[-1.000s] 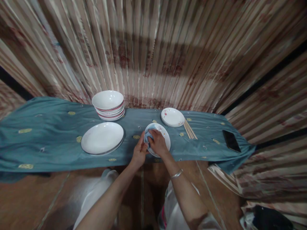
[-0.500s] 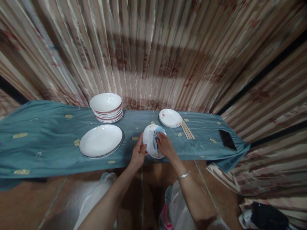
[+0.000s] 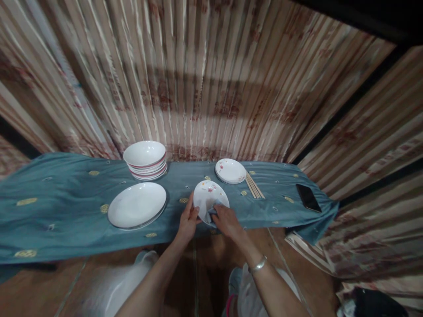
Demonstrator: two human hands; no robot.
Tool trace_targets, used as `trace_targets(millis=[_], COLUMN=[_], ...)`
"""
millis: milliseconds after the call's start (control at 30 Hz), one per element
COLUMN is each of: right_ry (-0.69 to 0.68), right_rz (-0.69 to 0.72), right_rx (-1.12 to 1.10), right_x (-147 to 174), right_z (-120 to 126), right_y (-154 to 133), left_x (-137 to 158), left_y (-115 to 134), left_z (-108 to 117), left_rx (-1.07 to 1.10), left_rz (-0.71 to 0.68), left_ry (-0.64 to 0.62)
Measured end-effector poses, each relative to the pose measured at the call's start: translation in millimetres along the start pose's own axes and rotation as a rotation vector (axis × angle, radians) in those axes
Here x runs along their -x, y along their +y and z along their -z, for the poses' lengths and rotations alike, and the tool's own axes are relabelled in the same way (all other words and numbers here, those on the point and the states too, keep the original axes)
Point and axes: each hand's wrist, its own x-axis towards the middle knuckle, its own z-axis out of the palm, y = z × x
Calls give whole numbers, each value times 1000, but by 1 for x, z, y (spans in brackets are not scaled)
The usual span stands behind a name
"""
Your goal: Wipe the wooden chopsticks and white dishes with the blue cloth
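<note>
A small white plate point(image 3: 205, 198) with a floral print is tilted up near the front edge of the table. My left hand point(image 3: 189, 220) grips its left rim, thumb on the upper face. In my right hand point(image 3: 225, 219) is a bunched light-blue cloth point(image 3: 213, 211), pressed against the lower right part of the plate's face. The right fingers partly cover the cloth. Just behind stands a short stack of similar floral plates point(image 3: 230, 171), with several wooden chopsticks point(image 3: 254, 186) lying beside it.
On the left, large oval white plates point(image 3: 137, 204) lie stacked, and behind them a stack of white bowls point(image 3: 144, 154). A black phone point(image 3: 308, 197) lies near the right end of the cloth-covered table point(image 3: 72, 211). A pleated curtain point(image 3: 198, 88) hangs behind.
My right hand has moved the cloth from the upper part of the plate down to its lower part, uncovering the floral print. The view has tipped slightly upward.
</note>
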Motion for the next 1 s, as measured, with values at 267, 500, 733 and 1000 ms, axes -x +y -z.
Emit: trace_targets(millis=[267, 500, 733, 1000], right_ry=[20, 125, 143, 213], right_rz=[74, 178, 211, 235], right_rx=[-124, -266, -322, -344], right_x=[0, -4, -12, -31], right_z=[-3, -8, -6, -12], right_y=[-9, -18, -32, -36], left_x=[3, 5, 8, 7], left_y=[5, 5, 6, 3], left_z=[1, 1, 2, 3], left_rx=[9, 26, 7, 60], left_rz=[14, 25, 96, 60], left_ry=[-12, -12, 33, 8])
